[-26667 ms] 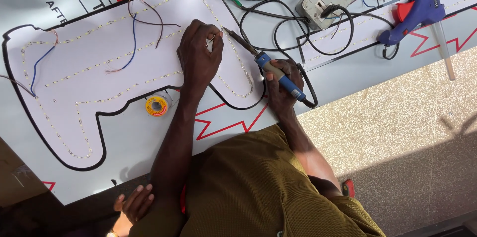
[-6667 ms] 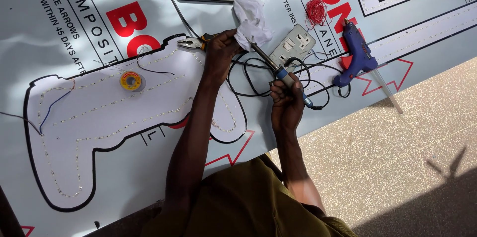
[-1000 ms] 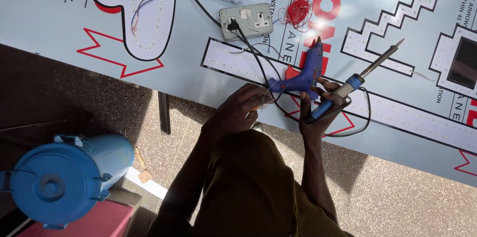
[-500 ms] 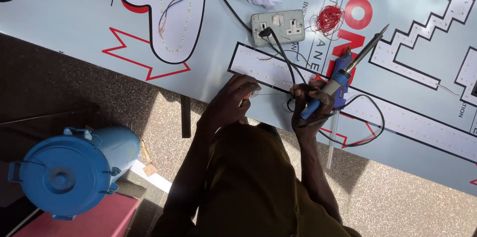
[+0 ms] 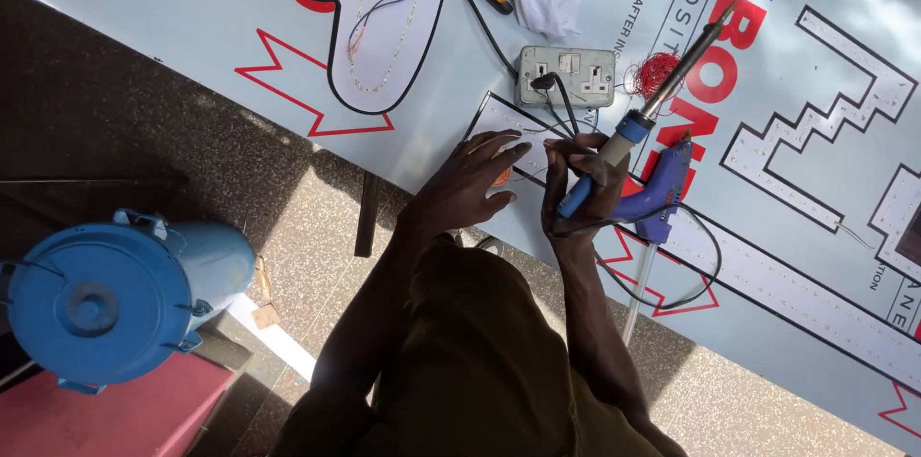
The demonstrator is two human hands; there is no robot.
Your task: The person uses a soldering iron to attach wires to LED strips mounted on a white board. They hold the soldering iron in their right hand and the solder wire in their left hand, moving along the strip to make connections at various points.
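Blue-handled soldering iron (image 5: 641, 112) in right hand (image 5: 582, 190) (over white sign panel (image 5: 806, 256))

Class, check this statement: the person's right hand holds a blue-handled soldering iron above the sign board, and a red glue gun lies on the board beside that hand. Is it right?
Not quite: the glue gun is blue, not red. The head view shows it lying on the sign board beside the right hand, which holds the blue-handled soldering iron above the board.
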